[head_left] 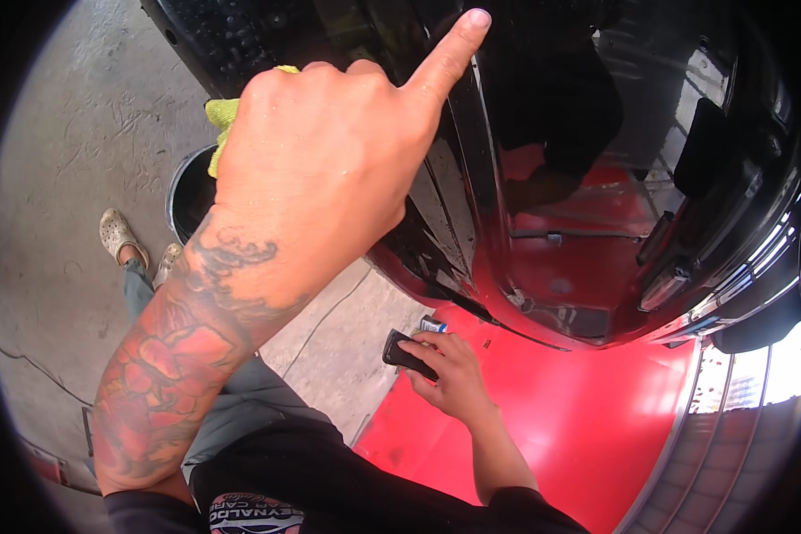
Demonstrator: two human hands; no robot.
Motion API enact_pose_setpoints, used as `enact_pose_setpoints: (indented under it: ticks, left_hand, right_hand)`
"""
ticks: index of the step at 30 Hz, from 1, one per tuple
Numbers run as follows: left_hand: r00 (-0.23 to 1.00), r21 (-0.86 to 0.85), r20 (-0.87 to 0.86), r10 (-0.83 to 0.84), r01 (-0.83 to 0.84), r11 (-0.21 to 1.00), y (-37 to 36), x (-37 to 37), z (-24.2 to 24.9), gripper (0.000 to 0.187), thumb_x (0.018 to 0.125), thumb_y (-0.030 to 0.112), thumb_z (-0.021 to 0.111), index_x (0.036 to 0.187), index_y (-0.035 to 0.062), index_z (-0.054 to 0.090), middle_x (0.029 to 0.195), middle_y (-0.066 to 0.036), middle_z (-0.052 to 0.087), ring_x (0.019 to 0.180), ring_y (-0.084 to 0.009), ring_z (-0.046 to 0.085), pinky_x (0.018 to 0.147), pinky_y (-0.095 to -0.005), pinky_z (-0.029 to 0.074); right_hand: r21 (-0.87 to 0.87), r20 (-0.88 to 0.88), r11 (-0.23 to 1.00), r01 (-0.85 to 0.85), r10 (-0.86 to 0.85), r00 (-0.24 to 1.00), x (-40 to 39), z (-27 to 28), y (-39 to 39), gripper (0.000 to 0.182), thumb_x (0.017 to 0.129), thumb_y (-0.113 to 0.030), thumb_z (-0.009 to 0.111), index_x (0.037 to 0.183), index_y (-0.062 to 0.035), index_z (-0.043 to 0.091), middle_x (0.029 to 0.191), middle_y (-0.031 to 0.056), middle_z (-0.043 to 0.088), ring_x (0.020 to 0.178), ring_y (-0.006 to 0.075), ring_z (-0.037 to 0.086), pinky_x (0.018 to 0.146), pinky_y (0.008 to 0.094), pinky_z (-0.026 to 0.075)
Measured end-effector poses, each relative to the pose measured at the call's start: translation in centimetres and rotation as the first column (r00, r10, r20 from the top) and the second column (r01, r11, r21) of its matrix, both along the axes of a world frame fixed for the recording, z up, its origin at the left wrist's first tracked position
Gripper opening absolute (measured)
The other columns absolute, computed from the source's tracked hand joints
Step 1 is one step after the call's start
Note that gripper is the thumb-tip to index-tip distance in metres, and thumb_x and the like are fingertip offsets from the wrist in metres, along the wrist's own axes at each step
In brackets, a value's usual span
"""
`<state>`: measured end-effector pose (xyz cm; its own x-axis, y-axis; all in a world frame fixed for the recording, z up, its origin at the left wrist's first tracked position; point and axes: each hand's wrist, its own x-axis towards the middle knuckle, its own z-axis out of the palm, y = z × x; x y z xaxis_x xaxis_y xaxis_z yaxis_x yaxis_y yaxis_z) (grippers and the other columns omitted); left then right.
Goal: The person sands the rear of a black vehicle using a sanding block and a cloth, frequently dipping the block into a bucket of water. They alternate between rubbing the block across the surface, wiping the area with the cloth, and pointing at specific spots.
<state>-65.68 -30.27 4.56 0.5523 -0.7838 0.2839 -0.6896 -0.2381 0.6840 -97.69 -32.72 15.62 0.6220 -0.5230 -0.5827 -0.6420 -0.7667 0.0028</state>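
My left hand [329,151], large and close to the camera, has its fingers curled over a yellow-green cloth [222,116], with one digit stretched out to the upper right. Most of the cloth is hidden behind the hand. It overlaps a glossy black car body [543,98] in this view. Lower down, my right hand [449,374] has its fingers wrapped round a small black block [408,354]. A blue and white object [432,325] shows just behind those fingers. Under the right hand lies a bright red surface [543,409].
A dark bucket [187,191] stands left of the car, partly behind my left wrist. Beige clogs [120,236] are on the concrete floor [53,294]. A thin cable [325,316] runs across the floor. Dark, ribbed panelling [730,427] curves along the lower right.
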Motion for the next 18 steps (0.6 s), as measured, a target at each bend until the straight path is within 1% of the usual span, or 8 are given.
enact_pose_setpoints:
  ticks: [4, 12, 16, 18]
  left_hand:
    - [0.997, 0.027, 0.078, 0.009, -0.011, 1.000, 0.4, 0.3, -0.4, 0.110, 0.069, 0.011, 0.076, 0.165, 0.0204, 0.023, 0.079, -0.008, 0.066, 0.071, -0.0291, 0.069, 0.058, -0.0429, 0.056]
    - [0.987, 0.072, 0.158, -0.004, -0.007, 0.997, 0.8, 0.4, -0.2, 0.110, 0.069, 0.010, 0.076, 0.165, 0.0198, 0.024, 0.080, -0.008, 0.066, 0.072, -0.0286, 0.069, 0.058, -0.0427, 0.055]
    - [0.993, 0.121, 0.109, -0.053, 0.040, 0.992, 1.5, 0.4, 0.7, 0.107, 0.070, 0.009, 0.076, 0.164, 0.0199, 0.026, 0.081, -0.008, 0.066, 0.073, -0.0284, 0.069, 0.058, -0.0428, 0.055]
    - [0.995, 0.128, 0.068, -0.071, 0.062, 0.990, 2.0, 0.2, 1.5, 0.106, 0.070, 0.009, 0.075, 0.164, 0.0201, 0.026, 0.083, -0.009, 0.066, 0.074, -0.0295, 0.069, 0.059, -0.0435, 0.055]
  right_hand:
    - [-0.009, -0.007, 1.000, 0.007, -0.007, 1.000, -0.1, 0.0, -0.1, 0.052, 0.074, -0.012, 0.079, 0.125, -0.0140, 0.071, 0.122, 0.0050, 0.064, 0.102, 0.0257, 0.061, 0.090, 0.0404, 0.049]
    - [0.003, 0.003, 0.999, 0.040, -0.040, 0.999, -0.5, 0.1, 0.2, 0.051, 0.074, -0.011, 0.080, 0.124, -0.0133, 0.071, 0.121, 0.0058, 0.065, 0.104, 0.0268, 0.062, 0.092, 0.0410, 0.049]
    - [0.014, 0.037, 0.997, 0.082, -0.082, 0.996, -1.6, -0.2, 0.8, 0.049, 0.077, -0.013, 0.079, 0.125, -0.0161, 0.070, 0.121, 0.0041, 0.064, 0.105, 0.0274, 0.061, 0.091, 0.0423, 0.048]
    - [0.023, 0.089, 0.991, 0.130, -0.131, 0.987, -3.4, -0.8, 1.3, 0.048, 0.077, -0.013, 0.079, 0.124, -0.0159, 0.071, 0.120, 0.0041, 0.065, 0.106, 0.0276, 0.061, 0.091, 0.0423, 0.049]
